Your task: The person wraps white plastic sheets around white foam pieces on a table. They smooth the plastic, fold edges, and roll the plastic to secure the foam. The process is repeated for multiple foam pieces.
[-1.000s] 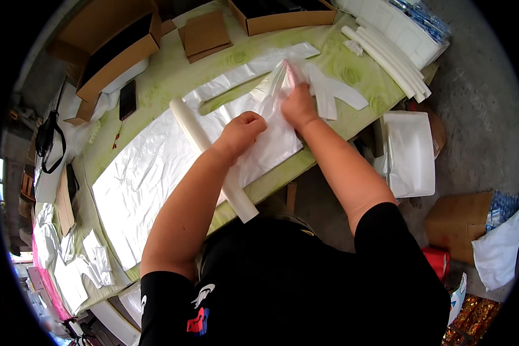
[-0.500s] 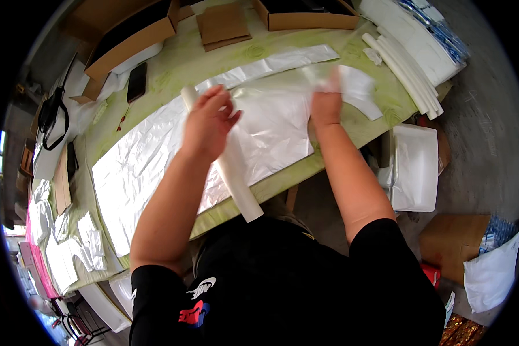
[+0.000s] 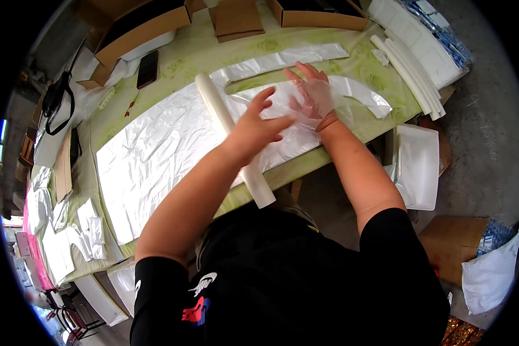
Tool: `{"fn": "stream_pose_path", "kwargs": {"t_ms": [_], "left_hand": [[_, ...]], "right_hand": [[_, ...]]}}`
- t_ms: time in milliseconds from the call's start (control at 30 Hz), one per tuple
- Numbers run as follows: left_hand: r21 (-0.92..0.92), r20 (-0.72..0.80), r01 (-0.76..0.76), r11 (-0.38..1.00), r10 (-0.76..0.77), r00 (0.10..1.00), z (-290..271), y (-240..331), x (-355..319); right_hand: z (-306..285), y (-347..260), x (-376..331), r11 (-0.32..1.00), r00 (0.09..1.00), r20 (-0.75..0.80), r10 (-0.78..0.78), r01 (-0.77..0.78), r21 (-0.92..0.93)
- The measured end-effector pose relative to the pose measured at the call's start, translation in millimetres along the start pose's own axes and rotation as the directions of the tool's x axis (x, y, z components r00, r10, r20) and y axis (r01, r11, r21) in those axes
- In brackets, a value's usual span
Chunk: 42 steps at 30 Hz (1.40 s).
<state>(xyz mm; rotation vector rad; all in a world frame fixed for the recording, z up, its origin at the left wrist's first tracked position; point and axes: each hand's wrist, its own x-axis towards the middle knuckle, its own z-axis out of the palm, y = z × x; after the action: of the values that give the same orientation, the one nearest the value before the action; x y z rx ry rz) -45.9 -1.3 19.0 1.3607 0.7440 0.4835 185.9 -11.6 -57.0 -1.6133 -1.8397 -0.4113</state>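
Observation:
My left hand (image 3: 258, 128) is open, its fingers apart, above the stacked white plastic vest bags. Its fingertips reach toward my right hand. My right hand (image 3: 312, 95) is raised with its fingers spread, and a thin clear plastic film (image 3: 328, 102) covers its palm; whether the hand is inside the film or behind it, I cannot tell. Beneath both hands the shiny white vest bags (image 3: 150, 155) lie flat and wrinkled, with two long handle strips at the far right end. A whitish roll (image 3: 213, 104) rests across them, its near end jutting over the table edge, partly hidden by my left arm.
Several white rolls (image 3: 409, 78) lie at the table's right end beside a white stack (image 3: 415, 40). Open cardboard boxes (image 3: 323, 20) and a phone (image 3: 148, 68) are along the far side. White bins (image 3: 416, 167) stand below the right edge.
My left hand has moved right, off the roll and toward my right hand. My right hand has shifted slightly left, its fingers now spread with clear film over it.

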Motion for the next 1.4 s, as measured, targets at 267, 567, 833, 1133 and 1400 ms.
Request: {"fn": "stream_pose_path", "kwargs": {"t_ms": [267, 567, 833, 1133, 1400], "left_hand": [[0.695, 0.078, -0.241, 0.677, 0.262, 0.962, 40, -1, 81], [0.139, 0.106, -0.163, 0.977, 0.149, 0.983, -10, 54, 28], [-0.396, -0.28, -0.2, 0.896, 0.089, 0.956, -190, 17, -81], [0.417, -0.691, -0.15, 0.896, 0.421, 0.587, -214, -73, -97], [0.805, -0.164, -0.188, 0.563, 0.515, 0.841, -86, -83, -57]], "right_hand": [[31, 25, -5, 0.972, 0.97, -0.07, 0.232, -0.229, 0.047], [24, 26, -11, 0.867, 0.824, -0.275, 0.496, -0.453, 0.208], [15, 22, -7, 0.813, 0.786, -0.217, 0.579, -0.538, 0.222], [16, 24, -5, 0.754, 0.757, -0.089, 0.647, -0.619, 0.218], [22, 31, -10, 0.78, 0.775, -0.115, 0.621, -0.599, 0.18]]}}
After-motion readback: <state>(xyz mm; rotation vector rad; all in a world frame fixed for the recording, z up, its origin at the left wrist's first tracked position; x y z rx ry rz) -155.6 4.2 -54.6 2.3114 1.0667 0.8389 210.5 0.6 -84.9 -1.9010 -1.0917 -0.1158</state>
